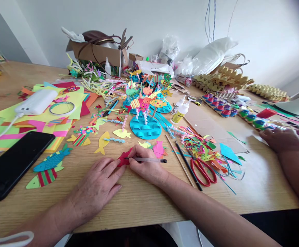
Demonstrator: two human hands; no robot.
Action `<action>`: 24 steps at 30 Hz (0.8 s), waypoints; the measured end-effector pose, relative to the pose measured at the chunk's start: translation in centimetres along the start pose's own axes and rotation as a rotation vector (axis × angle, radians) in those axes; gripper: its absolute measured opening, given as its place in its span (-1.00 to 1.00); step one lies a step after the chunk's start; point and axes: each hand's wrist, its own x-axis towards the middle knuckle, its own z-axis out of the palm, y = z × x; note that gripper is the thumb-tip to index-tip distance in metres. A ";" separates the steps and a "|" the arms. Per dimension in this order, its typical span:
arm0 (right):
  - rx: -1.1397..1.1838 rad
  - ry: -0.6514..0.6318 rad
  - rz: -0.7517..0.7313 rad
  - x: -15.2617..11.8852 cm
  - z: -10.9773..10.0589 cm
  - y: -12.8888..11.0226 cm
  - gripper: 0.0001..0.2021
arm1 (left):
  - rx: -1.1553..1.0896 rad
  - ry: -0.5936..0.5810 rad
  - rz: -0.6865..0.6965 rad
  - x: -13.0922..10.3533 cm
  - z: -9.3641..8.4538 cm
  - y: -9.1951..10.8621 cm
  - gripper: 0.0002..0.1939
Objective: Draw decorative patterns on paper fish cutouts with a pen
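- From my view, the red paper fish [123,158] lies at the centre of the frame, a little below the middle, between the two hands.
- I see the right hand [149,166] pinching a pen [149,160], its tip at the fish.
- The left hand [99,181] has its fingers loosely spread, tips at the fish's left end; I cannot tell whether they grip it or only press.
- Crowding the right hand, right of centre, I have a wooden stick [180,161], a black pencil [189,166] and red-handled scissors [203,171], with paper scraps [199,145] just above.
- A blue stand [145,127] fills the middle, with glue bottles [180,113] to its right.
- At left, a black phone [18,164] lies beside colored sheets [3,128], which carry a white power bank [36,102]; finished-looking paper fish [52,161] sit near the phone.
- At the right edge, another person's hand [285,139] rests near painted egg cartons [221,104].
- All this covers a light wood-grain table [144,209].
- Along the pale wall [149,17], upper left of centre, a cardboard box [98,53] holds a brown bag [98,36]; plastic bags [211,55] slump at upper right.
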 end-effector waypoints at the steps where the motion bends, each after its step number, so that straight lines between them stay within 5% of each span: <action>1: 0.008 0.005 0.007 0.0 0.0 0.0 -0.91 | 0.001 -0.001 -0.001 0.0 0.0 0.0 -0.57; 24: -0.047 0.004 -0.004 0.1 0.1 -0.1 -0.88 | -0.002 0.013 -0.016 -0.1 0.3 -0.1 -0.62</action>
